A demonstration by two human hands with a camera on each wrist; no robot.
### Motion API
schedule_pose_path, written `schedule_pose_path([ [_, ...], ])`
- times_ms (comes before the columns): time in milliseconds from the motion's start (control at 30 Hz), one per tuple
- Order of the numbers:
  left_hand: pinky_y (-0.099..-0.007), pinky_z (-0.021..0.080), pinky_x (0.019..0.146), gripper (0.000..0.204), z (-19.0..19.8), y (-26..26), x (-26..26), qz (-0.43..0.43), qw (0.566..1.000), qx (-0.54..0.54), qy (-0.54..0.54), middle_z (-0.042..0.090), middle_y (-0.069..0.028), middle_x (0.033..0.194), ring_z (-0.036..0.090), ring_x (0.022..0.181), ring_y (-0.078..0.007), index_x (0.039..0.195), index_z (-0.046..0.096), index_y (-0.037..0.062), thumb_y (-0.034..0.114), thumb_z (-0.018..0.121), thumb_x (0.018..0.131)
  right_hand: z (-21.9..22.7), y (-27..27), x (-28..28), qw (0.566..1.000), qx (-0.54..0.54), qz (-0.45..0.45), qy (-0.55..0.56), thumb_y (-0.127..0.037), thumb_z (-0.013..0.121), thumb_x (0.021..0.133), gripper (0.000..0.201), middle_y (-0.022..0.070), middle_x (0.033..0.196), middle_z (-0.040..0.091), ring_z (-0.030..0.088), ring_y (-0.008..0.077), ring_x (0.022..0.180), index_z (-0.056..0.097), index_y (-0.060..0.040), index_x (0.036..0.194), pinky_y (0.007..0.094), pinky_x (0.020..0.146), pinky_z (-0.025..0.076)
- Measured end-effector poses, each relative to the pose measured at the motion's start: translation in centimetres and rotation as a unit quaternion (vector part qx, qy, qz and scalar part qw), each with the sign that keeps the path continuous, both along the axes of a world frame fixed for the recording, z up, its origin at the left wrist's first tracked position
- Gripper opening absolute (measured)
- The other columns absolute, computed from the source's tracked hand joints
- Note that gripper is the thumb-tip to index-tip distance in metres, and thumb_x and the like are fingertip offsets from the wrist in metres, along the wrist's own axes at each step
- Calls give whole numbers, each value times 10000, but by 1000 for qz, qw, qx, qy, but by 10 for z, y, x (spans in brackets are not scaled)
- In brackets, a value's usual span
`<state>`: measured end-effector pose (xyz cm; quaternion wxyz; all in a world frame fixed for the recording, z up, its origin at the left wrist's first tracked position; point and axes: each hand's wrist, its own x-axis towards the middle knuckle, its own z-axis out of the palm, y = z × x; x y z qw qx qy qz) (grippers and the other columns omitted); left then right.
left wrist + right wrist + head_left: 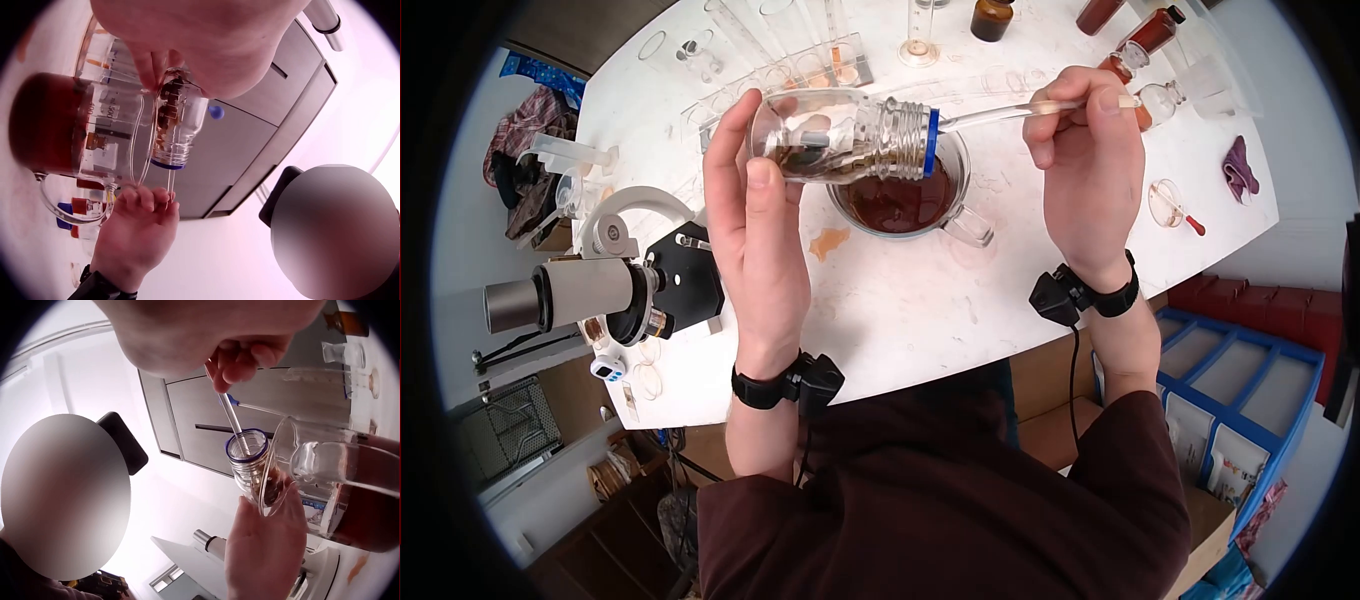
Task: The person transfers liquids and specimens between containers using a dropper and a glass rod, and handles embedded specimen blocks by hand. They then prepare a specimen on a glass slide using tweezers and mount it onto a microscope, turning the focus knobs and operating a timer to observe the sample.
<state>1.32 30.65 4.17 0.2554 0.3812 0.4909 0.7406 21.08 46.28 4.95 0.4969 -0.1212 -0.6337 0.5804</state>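
My left hand point(765, 235) grips a clear glass bottle point(825, 110) that lies nearly on its side, with its blue-ringed mouth to the right. Dark brown bits show inside it, also in the left wrist view. Between thumb and fingers, my right hand point(1092, 175) pinches a thin glass rod point(990, 115). The rod's far end reaches into the bottle's mouth, as the right wrist view shows. Below the bottle, a glass measuring jug point(106, 109) with a handle stands on the table, holding dark red-brown liquid. The bottle covers part of the jug's rim in the head view.
A microscope point(580, 295) stands at the left. Behind the jug is a rack point(860, 65) of glass tubes; an amber bottle point(992, 18) and red-filled bottles point(1150, 32) stand farther right. A glass dish point(1166, 203) and a purple cloth point(1240, 168) lie near the right edge.
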Motion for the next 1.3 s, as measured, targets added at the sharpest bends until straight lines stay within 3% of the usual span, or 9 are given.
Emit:
schedule_pose_path([
  [267,-425,426,1145,501,-2,1,-1,2,1000,4,-7,496,-172,1505,537,1339,-237,1551,384,68,287,477,1111,3,-5,-2,1000,17,-11,-8,-303,385,1136,331,80,904,699,520,67,703,593,-45,1142,216,650,435],
  [333,-398,429,1110,494,-1,1,1,7,1000,-5,-8,512,-178,1502,548,1324,-234,1574,347,86,214,447,1107,3,-8,-3,999,32,-12,-25,-302,387,1136,328,77,909,704,520,62,705,594,-48,1145,213,648,431],
  [467,-404,429,1116,497,-4,0,0,-1,1000,-1,11,511,-179,1501,556,1314,-236,1568,352,86,207,471,1100,1,-7,-4,999,23,-10,-37,-302,388,1137,328,72,915,707,517,58,709,597,-50,1156,211,649,428],
  [533,-345,440,1090,486,-6,0,-2,-2,1000,-4,10,513,-161,1485,540,1306,-200,1540,398,54,222,506,1097,0,-7,-5,999,19,-11,-35,-303,387,1137,331,72,912,705,515,60,708,597,-48,1158,213,651,429],
  [1267,-399,407,1143,491,-4,-2,-1,41,996,-2,77,507,-183,1498,493,1384,-264,1519,421,17,233,524,1089,-2,11,1,997,-37,-12,68,-339,382,1134,351,53,831,606,497,107,700,567,-43,1095,243,658,426],
  [1300,-386,407,1141,489,-6,-2,-3,40,995,-13,92,494,-139,1521,541,1336,-216,1552,382,71,254,479,1109,-1,10,1,997,-51,0,66,-345,383,1135,358,56,843,617,494,106,699,570,-42,1098,240,662,425],
])
